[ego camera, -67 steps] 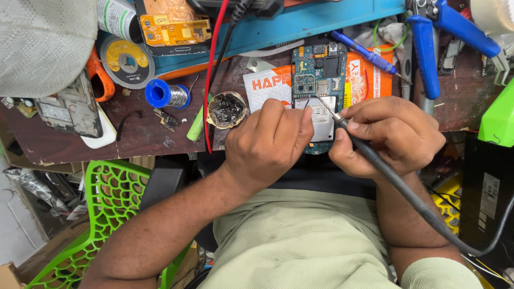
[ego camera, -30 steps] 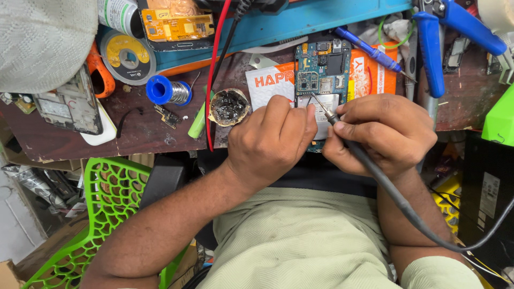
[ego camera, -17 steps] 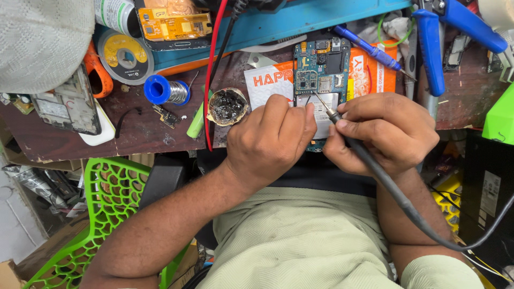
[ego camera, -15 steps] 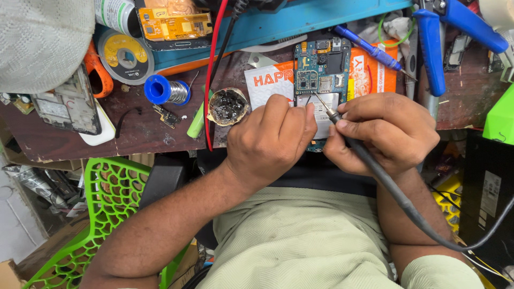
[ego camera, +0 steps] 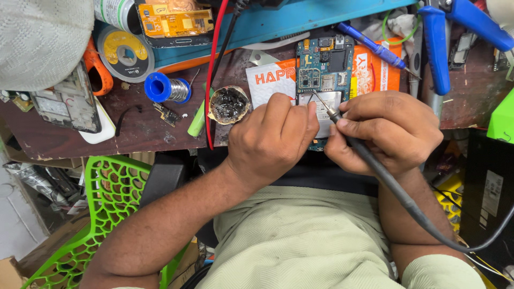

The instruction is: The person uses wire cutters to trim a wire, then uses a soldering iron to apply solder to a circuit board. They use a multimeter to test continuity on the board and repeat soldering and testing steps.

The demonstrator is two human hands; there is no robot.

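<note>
Head view; the right hand [ego camera: 388, 131] grips one soldering iron [ego camera: 342, 126] like a pen, its tip resting on the metal shield of the circuit board [ego camera: 325, 72]; the left hand [ego camera: 273, 139] is curled, fingertips pressing the board's lower part against the surface [ego camera: 144, 131]; whether it pinches solder wire cannot be told. The board lies at the surface's near edge, atop an orange-and-white packet [ego camera: 375, 72]. Likely hazards: the tip is close to the left fingertips, so a slip could burn them; lingering heat could lift nearby components. Counted: one board in hand, one blue solder spool [ego camera: 167, 88], one flux pot [ego camera: 229, 104], one blue screwdriver [ego camera: 375, 48].
</note>
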